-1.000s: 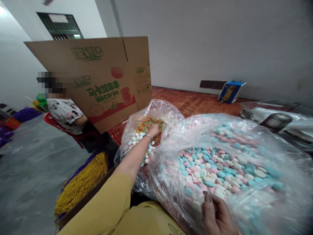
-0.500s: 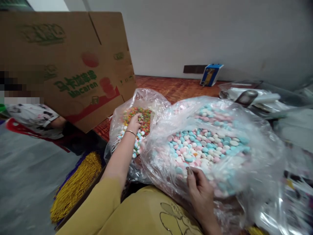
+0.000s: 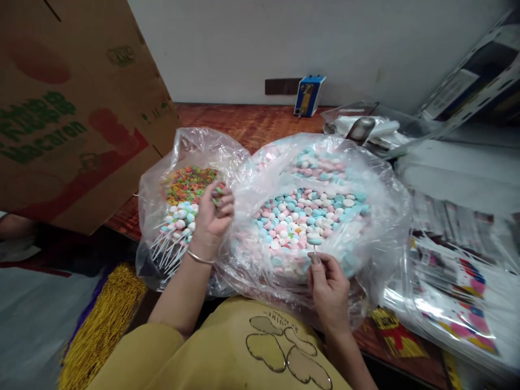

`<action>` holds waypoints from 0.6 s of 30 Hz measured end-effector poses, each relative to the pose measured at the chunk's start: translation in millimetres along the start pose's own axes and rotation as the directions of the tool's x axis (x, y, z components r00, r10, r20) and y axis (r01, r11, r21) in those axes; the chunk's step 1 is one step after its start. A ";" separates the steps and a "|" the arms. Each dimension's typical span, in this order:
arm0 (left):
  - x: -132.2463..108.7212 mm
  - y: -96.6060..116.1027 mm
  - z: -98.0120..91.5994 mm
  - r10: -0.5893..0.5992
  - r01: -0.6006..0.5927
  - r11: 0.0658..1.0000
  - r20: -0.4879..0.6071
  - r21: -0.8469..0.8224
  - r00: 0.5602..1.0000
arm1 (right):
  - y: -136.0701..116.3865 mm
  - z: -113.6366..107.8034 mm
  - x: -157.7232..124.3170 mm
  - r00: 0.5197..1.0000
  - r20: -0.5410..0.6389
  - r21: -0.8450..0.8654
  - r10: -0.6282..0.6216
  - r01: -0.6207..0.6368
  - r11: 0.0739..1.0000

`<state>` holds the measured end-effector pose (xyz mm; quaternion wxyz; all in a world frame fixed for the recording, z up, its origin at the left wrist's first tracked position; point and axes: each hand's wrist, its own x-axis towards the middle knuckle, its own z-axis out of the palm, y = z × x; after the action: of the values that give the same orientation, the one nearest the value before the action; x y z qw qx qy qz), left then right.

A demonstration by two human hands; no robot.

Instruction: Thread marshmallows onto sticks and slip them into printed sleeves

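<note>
Macaron-shaped lollipop (image 3: 314,239) held upright in the right hand (image 3: 328,279), over the larger bag

Nearest, a yellow shirt (image 3: 219,352) printed with dark-outlined rounded shapes. Low at left, a hank of gold fringe (image 3: 108,303) edged with purple. Low at right, a black, red and gold wrapper (image 3: 400,333) on the tabletop (image 3: 227,120), just beside stacked printed pouches (image 3: 455,303).

Pinching the white stick (image 3: 314,249) in the right grip, thumb against bent index finger, blue-and-white disc uppermost and clear of the fingertips. Cannot tell whether touching the candies behind.

Curling the left hand (image 3: 217,210) inward, grip closed around a few ring candies (image 3: 220,190), green and red, partly hidden by the fingers; cannot tell how many. Silver bangle (image 3: 200,258) around the wrist.

Beyond the hands, two clear plastic bags, side by side and touching. In the smaller bag (image 3: 150,233), at left, white-stick lollipops (image 3: 173,238) in front of loose orange and green rings (image 3: 190,183). In the larger bag (image 3: 392,216), pink, blue and white candies (image 3: 300,211).

Farther back, a cardboard carton (image 3: 138,81) marked "Macaron" at left, a metal scoop (image 3: 361,130) at right, a blue box-shaped device (image 3: 309,96) near the pale wall (image 3: 227,49).
</note>
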<state>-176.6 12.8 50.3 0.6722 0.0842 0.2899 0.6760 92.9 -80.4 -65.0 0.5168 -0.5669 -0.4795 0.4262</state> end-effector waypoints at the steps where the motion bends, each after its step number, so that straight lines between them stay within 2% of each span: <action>1: -1.8 -20.2 1.1 -0.056 0.057 0.994 -0.012 0.092 0.998 | -0.4 0.0 -0.5 1.000 -0.005 -0.005 0.003 -0.003 1.000; 3: -0.1 -60.7 -3.2 -0.078 0.093 0.926 -0.055 0.367 0.995 | -1.4 0.1 -0.8 1.000 -0.013 -0.014 0.010 -0.010 1.000; 4: 2.6 -79.1 -8.2 -0.025 0.048 0.841 -0.050 0.539 0.998 | -2.1 0.4 -0.3 1.000 -0.013 -0.015 0.017 -0.018 1.000; 5: 5.6 -95.2 -14.3 0.062 -0.048 0.694 0.006 0.718 0.998 | -3.1 1.2 0.9 1.000 -0.012 -0.009 0.026 -0.026 1.000; 6: 8.6 -108.5 -21.0 0.145 -0.180 0.466 0.126 0.866 0.981 | -4.3 2.4 2.9 0.999 -0.011 0.002 0.033 -0.033 0.999; 7: 11.1 -118.8 -27.8 0.171 -0.302 0.199 0.270 0.932 0.948 | -5.8 4.0 5.6 0.999 -0.007 0.013 0.037 -0.037 0.999; 8: 12.8 -126.2 -34.1 0.133 -0.391 -0.054 0.395 0.919 0.909 | -7.4 5.8 8.9 0.999 0.001 0.016 0.038 -0.038 0.999; 9: 13.5 -130.8 -39.6 0.062 -0.458 -0.267 0.489 0.848 0.870 | -9.1 7.6 12.6 0.999 0.018 0.001 0.037 -0.037 0.999; 10: 13.4 -133.0 -44.0 -0.019 -0.502 -0.419 0.545 0.757 0.838 | -10.6 9.2 16.1 0.998 0.043 -0.035 0.035 -0.033 0.999; 11: 12.4 -133.4 -47.3 -0.087 -0.528 -0.516 0.572 0.675 0.816 | -11.6 10.1 19.2 0.997 0.071 -0.088 0.033 -0.027 0.996; 13: 8.7 -130.3 -50.6 -0.159 -0.549 -0.599 0.586 0.583 0.795 | -11.5 9.7 22.1 0.994 0.105 -0.200 0.030 -0.009 0.980; 15: 4.6 -125.7 -50.2 -0.179 -0.554 -0.602 0.579 0.575 0.796 | -7.5 6.4 19.7 0.996 0.085 -0.274 0.020 0.004 0.962; 18: 3.4 -124.5 -43.7 -0.175 -0.557 -0.569 0.572 0.605 0.801 | 4.2 -0.1 9.0 0.999 0.017 -0.274 0.046 -0.039 0.961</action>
<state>-91.8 -5.1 -49.2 0.1104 0.8212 0.5341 0.1682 95.0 -71.5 -69.1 0.4188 -0.6381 -0.5273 0.3733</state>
